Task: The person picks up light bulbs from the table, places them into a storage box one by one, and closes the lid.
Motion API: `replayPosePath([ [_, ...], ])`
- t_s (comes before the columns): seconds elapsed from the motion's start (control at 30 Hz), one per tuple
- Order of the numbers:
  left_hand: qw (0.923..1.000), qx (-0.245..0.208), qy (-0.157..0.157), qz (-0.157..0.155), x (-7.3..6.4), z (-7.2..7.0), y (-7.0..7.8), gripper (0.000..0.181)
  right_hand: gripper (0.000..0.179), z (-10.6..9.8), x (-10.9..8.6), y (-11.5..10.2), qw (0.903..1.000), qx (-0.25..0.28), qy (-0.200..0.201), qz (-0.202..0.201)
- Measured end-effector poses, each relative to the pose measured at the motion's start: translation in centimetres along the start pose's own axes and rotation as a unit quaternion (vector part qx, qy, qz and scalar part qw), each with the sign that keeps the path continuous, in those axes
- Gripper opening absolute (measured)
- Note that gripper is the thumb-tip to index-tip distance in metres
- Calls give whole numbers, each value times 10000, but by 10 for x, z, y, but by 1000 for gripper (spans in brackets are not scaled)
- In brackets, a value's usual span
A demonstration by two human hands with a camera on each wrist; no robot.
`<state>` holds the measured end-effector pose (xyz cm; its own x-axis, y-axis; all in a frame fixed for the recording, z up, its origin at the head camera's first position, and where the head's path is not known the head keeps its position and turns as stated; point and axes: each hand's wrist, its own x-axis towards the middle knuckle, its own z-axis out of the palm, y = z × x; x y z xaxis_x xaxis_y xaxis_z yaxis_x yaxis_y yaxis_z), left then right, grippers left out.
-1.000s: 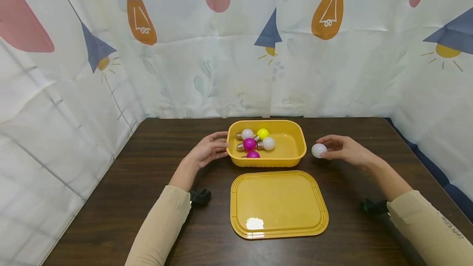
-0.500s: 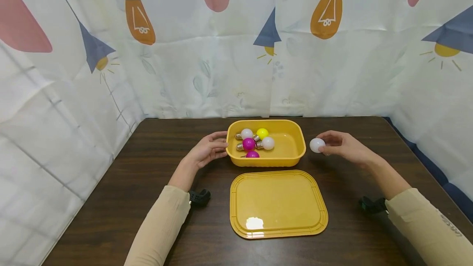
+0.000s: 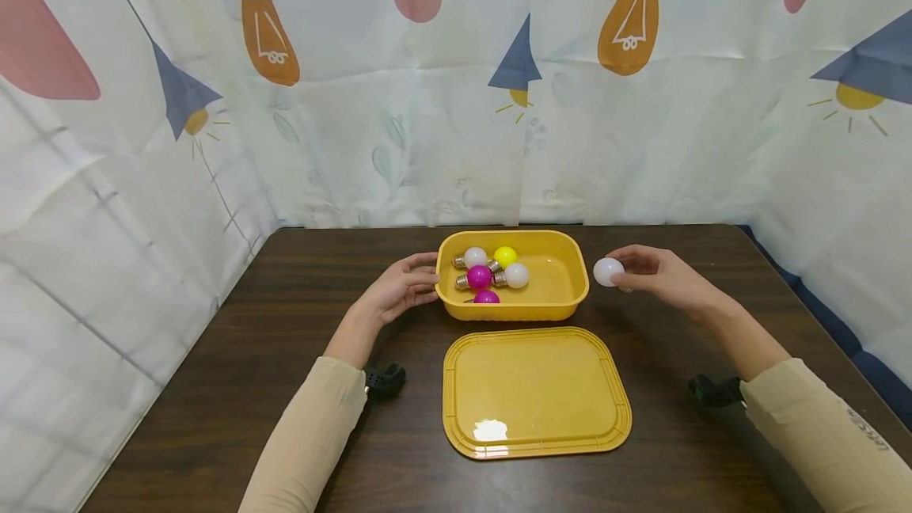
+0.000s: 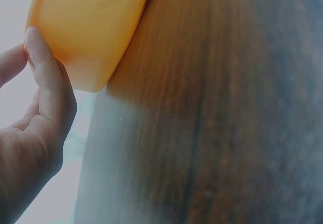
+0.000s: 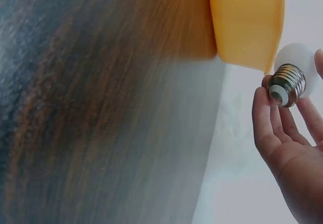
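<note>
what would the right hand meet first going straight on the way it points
Likely the yellow bin, touched first by the white bulb the right hand holds; height is unclear, so it might pass above.

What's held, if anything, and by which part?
Right hand holds a white bulb, apparently by its globe. Left hand touches one end of the yellow box, no visible grip.

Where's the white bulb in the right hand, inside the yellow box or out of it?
Out. The right hand holds the white bulb beyond the right end of the yellow box.
</note>
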<state>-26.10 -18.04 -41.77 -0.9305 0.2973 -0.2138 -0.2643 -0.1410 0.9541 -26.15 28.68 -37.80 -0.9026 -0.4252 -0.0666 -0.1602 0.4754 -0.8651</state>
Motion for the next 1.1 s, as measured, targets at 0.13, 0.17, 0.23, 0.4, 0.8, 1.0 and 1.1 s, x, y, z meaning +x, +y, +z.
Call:
replayPosePath([
  [0.13, 10000, -11, -1, -6, 0, 0, 0, 56, 49, 1, 1, -3, 9999, 98, 7, -63],
  [0.17, 10000, -12, 2, -9, 0, 0, 0, 56, 49, 1, 1, -4, 9999, 117, 10, -73],
  [0.23, 10000, -10, 5, -12, 0, 0, 0, 56, 50, 1, 2, -5, 9999, 142, 5, -77],
  [0.4, 10000, 12, -7, -4, 0, 0, 0, 56, 50, 3, 3, -7, 9998, 96, 55, -142],
  [0.8, 10000, 1, -18, -8, 0, 0, 0, 57, 49, 5, 10, -14, 9994, -56, 182, -301],
  [1.0, 10000, 4, -31, 27, 0, 0, 0, 57, 48, 7, 15, -19, 9991, 88, 184, -378],
  [1.1, 10000, 12, -36, 25, 0, 0, 0, 57, 48, 8, 17, -22, 9988, 122, 166, -433],
])
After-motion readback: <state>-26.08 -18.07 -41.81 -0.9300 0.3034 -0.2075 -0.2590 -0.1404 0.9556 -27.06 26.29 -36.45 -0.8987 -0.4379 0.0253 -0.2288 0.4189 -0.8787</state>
